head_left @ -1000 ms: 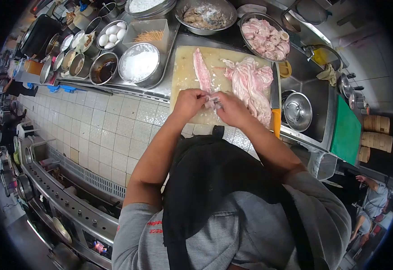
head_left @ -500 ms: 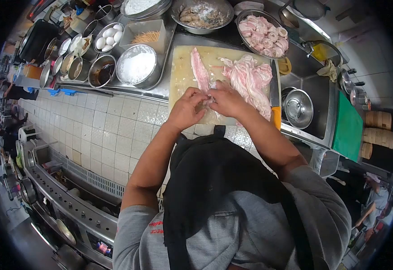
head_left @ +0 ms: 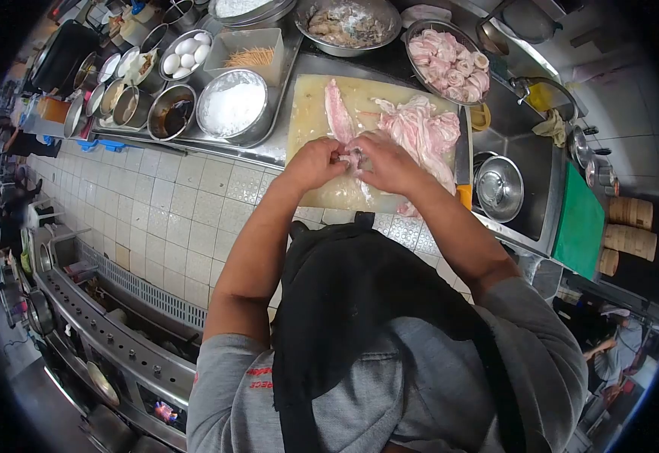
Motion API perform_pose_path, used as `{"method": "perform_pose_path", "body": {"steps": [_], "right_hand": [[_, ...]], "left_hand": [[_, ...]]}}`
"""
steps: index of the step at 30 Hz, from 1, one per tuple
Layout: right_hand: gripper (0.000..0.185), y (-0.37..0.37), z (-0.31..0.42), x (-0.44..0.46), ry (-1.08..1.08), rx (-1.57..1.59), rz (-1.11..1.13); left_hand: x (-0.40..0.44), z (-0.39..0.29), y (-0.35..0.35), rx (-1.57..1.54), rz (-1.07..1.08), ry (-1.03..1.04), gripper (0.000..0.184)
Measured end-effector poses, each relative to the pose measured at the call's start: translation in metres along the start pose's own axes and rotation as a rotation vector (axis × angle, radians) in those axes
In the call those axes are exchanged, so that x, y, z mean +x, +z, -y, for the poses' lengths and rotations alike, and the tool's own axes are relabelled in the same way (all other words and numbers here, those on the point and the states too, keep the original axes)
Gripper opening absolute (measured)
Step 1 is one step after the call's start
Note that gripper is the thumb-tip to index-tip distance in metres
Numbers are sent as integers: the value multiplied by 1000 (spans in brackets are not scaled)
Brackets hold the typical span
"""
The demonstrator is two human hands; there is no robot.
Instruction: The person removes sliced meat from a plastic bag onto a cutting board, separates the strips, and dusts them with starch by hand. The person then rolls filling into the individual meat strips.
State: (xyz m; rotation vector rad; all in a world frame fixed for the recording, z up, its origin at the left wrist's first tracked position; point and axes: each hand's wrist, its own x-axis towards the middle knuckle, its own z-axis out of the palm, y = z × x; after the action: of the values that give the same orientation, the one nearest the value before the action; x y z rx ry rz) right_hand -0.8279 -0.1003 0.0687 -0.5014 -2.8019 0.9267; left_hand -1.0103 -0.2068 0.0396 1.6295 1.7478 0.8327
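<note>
A long pink-and-white meat slice (head_left: 337, 112) lies lengthwise on the yellowed cutting board (head_left: 307, 98). At its near end, my left hand (head_left: 317, 163) and my right hand (head_left: 387, 161) meet, fingers closed around the end of the slice. A small pale bit shows between the fingertips; what it is stays partly hidden by the fingers. Just right of my right hand, a loose heap of thin fatty meat slices (head_left: 418, 130) covers that side of the board. Several rolled meat pieces (head_left: 450, 68) fill a round container beyond the heap.
Left of the board stand a bowl of white powder (head_left: 231, 107), a tub of toothpicks (head_left: 252, 57) and a bowl of eggs (head_left: 186, 56). A floury mixture fills a metal bowl (head_left: 348, 26) behind. To the right, a sink holds a steel bowl (head_left: 499, 187).
My hands have shifted slightly and stay together at the slice's near end; my right hand has turned a little, with its fingers more curled. The whole view has tilted slightly.
</note>
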Motion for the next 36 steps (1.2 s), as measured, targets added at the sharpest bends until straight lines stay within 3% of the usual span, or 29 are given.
{"method": "perform_pose_path", "body": {"steps": [4, 6, 8, 9, 11, 14, 20, 23, 25, 30, 36], "right_hand": [[37, 17, -10, 3, -119, -115, -47], [34, 19, -16, 7, -72, -115, -48], [30, 17, -20, 11, -20, -115, -51], [28, 15, -19, 14, -8, -113, -51], [27, 13, -22, 19, 4, -108, -50], [30, 16, -33, 27, 67, -79, 21], [33, 9, -24, 26, 82, -27, -27], [36, 7, -17, 24, -26, -54, -171], [39, 9, -23, 27, 4, -13, -46], [33, 11, -34, 37, 9, -62, -16], [29, -1, -36, 57, 114, -108, 41]], "left_hand": [[13, 14, -5, -208, 133, -135, 23], [14, 18, -4, -344, 191, -192, 25], [9, 16, -1, -330, -23, -186, 32], [6, 10, -2, -329, -18, -185, 32], [-3, 0, -5, -84, -203, 56, 37], [-10, -11, -7, 22, -112, 3, 38], [1, 2, 0, 113, -202, 2, 31], [6, 4, 1, 146, -213, -49, 29], [9, 5, 1, 158, -195, -65, 29], [11, 8, -1, 139, -158, -110, 30], [8, -8, -7, 11, -324, -60, 29]]}}
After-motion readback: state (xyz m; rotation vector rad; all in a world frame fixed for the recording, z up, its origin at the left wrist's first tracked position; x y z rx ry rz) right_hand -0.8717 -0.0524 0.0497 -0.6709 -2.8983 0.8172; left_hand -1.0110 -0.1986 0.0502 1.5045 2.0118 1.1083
